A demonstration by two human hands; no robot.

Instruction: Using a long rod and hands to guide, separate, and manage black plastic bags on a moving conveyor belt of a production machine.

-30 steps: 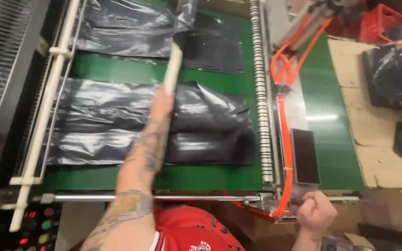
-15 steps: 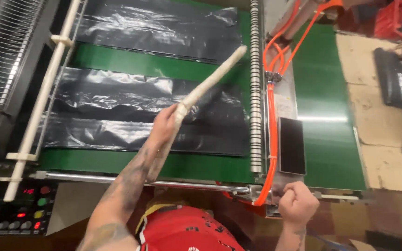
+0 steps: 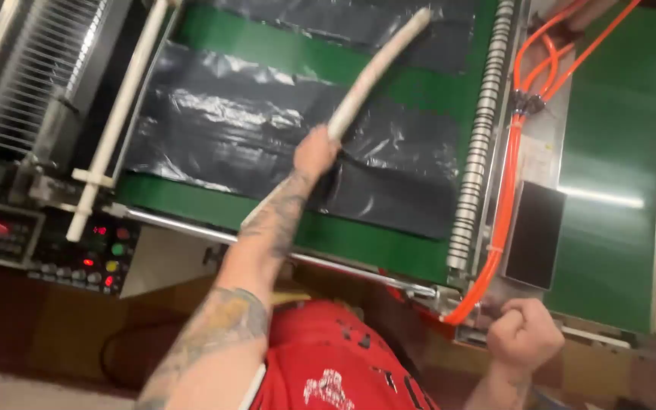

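My left hand [image 3: 314, 152] grips the lower end of a long white stick [image 3: 377, 72] that slants up to the right over the green conveyor belt [image 3: 343, 235]. Under it lies a wrinkled black plastic bag [image 3: 267, 129], spread flat across the belt. A second black bag [image 3: 389, 23] lies further up the belt. My right hand [image 3: 524, 334] is a closed fist at the near right corner of the machine, by the lower end of the orange hoses [image 3: 506, 190]; I cannot tell whether it holds anything.
A control panel [image 3: 47, 243] with red displays and coloured buttons sits at the lower left. A white rail [image 3: 115, 121] runs along the belt's left side. A ribbed roller [image 3: 480, 144] and a black box [image 3: 533, 235] stand on the right, then another green surface [image 3: 616, 152].
The stick has swung from pointing straight up the belt to slanting right. The view has shifted, so the bags and machine sit tilted and closer. My right fist stays at the corner.
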